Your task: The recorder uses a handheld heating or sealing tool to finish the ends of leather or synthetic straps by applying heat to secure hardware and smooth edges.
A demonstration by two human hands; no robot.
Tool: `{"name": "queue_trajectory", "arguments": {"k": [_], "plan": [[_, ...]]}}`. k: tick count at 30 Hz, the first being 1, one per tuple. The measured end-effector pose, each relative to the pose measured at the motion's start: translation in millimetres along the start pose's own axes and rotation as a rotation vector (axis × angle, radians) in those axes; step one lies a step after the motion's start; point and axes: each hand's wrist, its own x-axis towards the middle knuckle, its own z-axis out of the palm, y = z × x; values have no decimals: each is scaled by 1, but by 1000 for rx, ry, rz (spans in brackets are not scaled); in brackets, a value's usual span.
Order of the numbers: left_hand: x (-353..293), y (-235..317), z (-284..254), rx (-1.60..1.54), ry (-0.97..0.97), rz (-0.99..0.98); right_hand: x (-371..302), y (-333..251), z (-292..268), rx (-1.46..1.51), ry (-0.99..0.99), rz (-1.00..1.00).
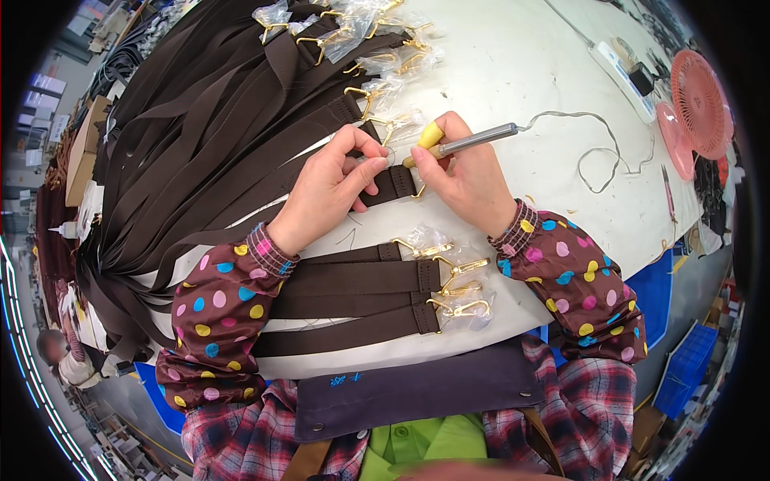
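Note:
My right hand [469, 164] grips a corded soldering iron [480, 139] with a grey handle, its tip end pointing left; a yellow cot [431, 135] covers one fingertip. My left hand [341, 176] is closed in a pinch, thumb against forefinger, on what looks like a fine dark thread [391, 158]. Just below the fingertips lies the stitched end of a dark brown strap [395, 184] with a gold-coloured metal fitting. Nearer me, several finished-looking straps [361, 279] lie side by side, their gold snap hooks [461, 268] partly wrapped in clear plastic.
A large pile of dark brown straps [200, 136] covers the table's left, with plastic-wrapped hooks [353, 32] at the far end. To the right are a white power strip [622, 80], a pink fan [699, 104], the iron's loose cord [589, 120] and slim tweezers-like tool [668, 192]. Blue crates [686, 365] stand beyond.

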Motion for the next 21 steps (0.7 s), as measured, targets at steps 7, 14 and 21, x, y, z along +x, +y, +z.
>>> {"name": "queue_trajectory", "arguments": {"k": [7, 14, 21], "plan": [[-22, 33, -34, 1175, 123, 253, -6, -5, -5, 148, 31, 31], [-9, 45, -12, 987, -82, 334, -12, -8, -13, 150, 14, 66], [24, 20, -11, 602, -329, 334, -12, -2, -15, 217, -42, 166]]}}
